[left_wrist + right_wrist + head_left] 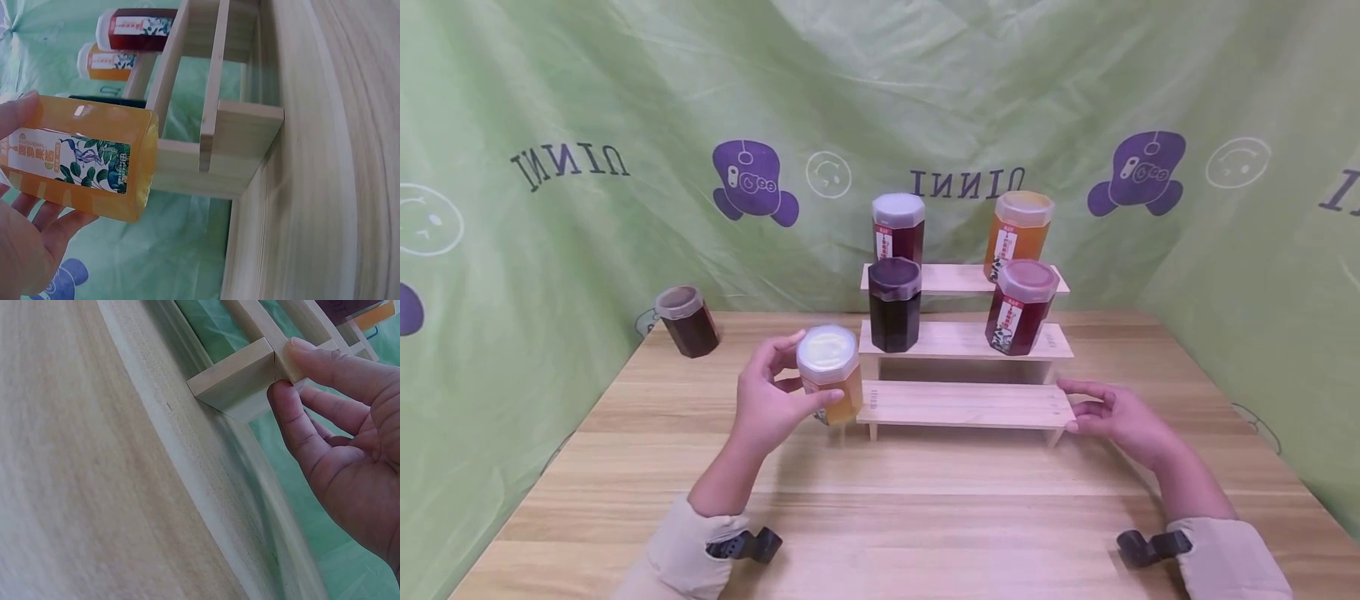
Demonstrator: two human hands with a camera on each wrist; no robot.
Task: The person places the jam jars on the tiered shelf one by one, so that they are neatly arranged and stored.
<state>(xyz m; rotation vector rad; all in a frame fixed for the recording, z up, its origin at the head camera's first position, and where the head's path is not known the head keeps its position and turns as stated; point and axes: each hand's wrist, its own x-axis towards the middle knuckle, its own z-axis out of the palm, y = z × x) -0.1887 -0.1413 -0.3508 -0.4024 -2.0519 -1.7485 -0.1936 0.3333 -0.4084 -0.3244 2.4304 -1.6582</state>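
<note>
My left hand grips a jar of orange-yellow jam with a white lid, thumb on one side and fingers on the other. The jar is held off the table, close to the left end of the stepped wooden rack. A printed label with leaves shows on the jar in the left wrist view. At the rack's other end my right hand pinches the lowest step's edge between thumb and fingers, as the right wrist view also shows at the board's corner.
On the middle step stand a dark jar and a red jar. The top step carries another red jar and an orange jar. A dark jar is at the table's back left. Green cloth hangs behind.
</note>
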